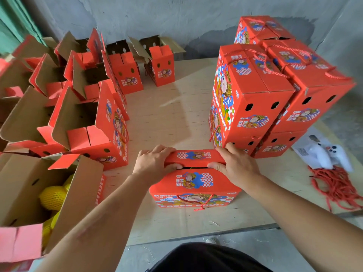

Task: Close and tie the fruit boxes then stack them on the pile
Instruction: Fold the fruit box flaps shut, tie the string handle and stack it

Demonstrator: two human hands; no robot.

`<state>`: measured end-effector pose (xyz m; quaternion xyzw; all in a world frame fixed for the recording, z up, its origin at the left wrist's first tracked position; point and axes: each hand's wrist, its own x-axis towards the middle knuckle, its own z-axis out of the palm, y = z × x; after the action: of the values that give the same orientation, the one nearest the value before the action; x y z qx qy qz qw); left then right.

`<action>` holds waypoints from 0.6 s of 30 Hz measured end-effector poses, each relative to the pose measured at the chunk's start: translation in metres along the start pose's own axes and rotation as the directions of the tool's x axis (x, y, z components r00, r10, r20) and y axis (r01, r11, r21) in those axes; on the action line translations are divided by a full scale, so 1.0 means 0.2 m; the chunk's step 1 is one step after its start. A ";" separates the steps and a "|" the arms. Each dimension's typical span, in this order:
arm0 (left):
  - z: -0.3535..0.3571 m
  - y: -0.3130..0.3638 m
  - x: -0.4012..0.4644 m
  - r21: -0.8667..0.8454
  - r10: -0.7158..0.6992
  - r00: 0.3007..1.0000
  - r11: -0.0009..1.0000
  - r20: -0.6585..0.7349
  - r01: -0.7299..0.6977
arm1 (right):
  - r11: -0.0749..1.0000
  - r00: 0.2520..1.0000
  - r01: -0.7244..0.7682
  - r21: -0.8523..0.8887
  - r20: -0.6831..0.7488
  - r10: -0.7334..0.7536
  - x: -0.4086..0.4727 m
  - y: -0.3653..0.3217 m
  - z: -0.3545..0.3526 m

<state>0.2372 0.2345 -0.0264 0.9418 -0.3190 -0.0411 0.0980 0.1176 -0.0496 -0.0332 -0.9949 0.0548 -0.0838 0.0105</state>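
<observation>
Both hands gripped the far top flap (195,155) of the red fruit box (193,185) between them: left hand (152,163) at nine o'clock, right hand (236,163) at three. Just beyond, at one o'clock on the table (167,114), stood the pile of tied boxes (261,91).

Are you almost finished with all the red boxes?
Not yet. Done: a pile of closed, rope-tied boxes stands at the right. In hand: the left hand and right hand grip the far top flap of the box in front, with a gap showing under it. Left: many open boxes wait on the left, one showing yellow-netted fruit, and loose red ropes lie unused.
</observation>
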 end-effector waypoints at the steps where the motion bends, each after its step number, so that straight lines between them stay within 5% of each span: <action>1: 0.01 -0.01 -0.01 -0.011 -0.005 1.000 1.000 0.005 0.005 | 1.000 0.999 -0.019 0.024 0.028 0.019 -0.01 0.00 0.01; 8: 0.15 0.04 -0.06 0.016 -0.099 0.995 0.995 -0.001 0.099 | 0.972 0.897 -0.185 0.146 0.429 0.106 -0.03 -0.03 0.03; 11: 0.15 0.03 -0.05 0.048 -0.109 0.994 0.993 0.009 0.108 | 0.975 0.866 -0.174 0.135 0.493 0.086 -0.01 -0.02 0.02; 14: 0.15 0.05 -0.06 0.032 -0.133 0.991 0.991 -0.020 0.134 | 0.963 0.886 -0.196 0.187 0.454 0.093 -0.03 -0.03 0.01; 18: 0.18 0.10 -0.19 -0.189 -0.232 0.956 0.962 -0.178 0.198 | 0.835 0.972 -0.229 0.500 0.165 0.168 -0.14 -0.06 0.07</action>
<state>0.1907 0.2366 -0.0567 0.9586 -0.1983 0.0155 0.2037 0.0948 -0.0337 -0.0511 -0.9477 0.1326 -0.0368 0.2880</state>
